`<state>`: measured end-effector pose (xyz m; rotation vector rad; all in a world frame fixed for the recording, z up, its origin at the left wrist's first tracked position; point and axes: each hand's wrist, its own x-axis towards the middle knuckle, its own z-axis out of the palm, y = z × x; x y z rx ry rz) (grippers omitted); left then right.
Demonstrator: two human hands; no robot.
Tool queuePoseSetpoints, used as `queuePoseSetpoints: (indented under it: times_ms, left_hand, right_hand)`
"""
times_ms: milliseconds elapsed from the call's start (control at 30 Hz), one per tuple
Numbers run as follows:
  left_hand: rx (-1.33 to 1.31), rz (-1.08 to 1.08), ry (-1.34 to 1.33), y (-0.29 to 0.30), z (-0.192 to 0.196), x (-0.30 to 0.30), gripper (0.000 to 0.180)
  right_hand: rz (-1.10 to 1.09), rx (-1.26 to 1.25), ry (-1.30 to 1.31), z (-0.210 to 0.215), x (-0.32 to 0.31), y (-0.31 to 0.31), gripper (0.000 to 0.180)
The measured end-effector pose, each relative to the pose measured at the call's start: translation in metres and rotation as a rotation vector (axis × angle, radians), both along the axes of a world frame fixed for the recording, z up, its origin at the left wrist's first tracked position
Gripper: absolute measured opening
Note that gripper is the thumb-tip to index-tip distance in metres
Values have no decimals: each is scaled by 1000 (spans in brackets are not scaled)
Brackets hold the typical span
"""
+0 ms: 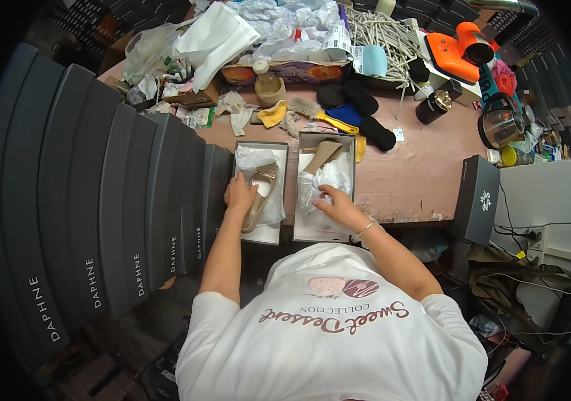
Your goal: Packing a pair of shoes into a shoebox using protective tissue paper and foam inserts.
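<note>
Two open grey shoe-box halves stand side by side at the near table edge. In the left box half (270, 236), a beige shoe (263, 180) lies on crumpled white tissue paper (252, 158). My left hand (239, 194) grips the side of this shoe, thumb over its edge. The right box half (309, 235) holds a second beige shoe (324, 156), its lower part hidden under white tissue paper (331, 177). My right hand (340, 207), a bracelet at the wrist, has its fingers closed on that tissue paper.
Tall stacks of dark shoe boxes (118, 200) rise close on my left. Behind lie black insoles (377, 134), a yellow-handled brush (335, 121), a bottle (269, 83) and a dark jar (432, 108). One dark box (476, 200) stands upright at the right edge, near a glass pot (499, 127).
</note>
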<state>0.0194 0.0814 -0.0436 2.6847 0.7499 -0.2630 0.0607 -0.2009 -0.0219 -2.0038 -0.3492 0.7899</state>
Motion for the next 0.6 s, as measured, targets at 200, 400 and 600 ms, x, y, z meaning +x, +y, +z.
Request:
queuePoseSetpoints:
  times_ms: [200, 400, 600]
  left_hand:
    - [-748, -160, -359, -63, 21, 13, 51]
    - [-1215, 51, -230, -94, 34, 19, 64]
    - [-1840, 571, -418, -64, 43, -21, 43]
  right_hand:
    - [29, 20, -284, -66, -14, 25, 66]
    - [262, 203, -278, 33, -16, 6, 55]
    - [-269, 682, -48, 77, 39, -1, 37]
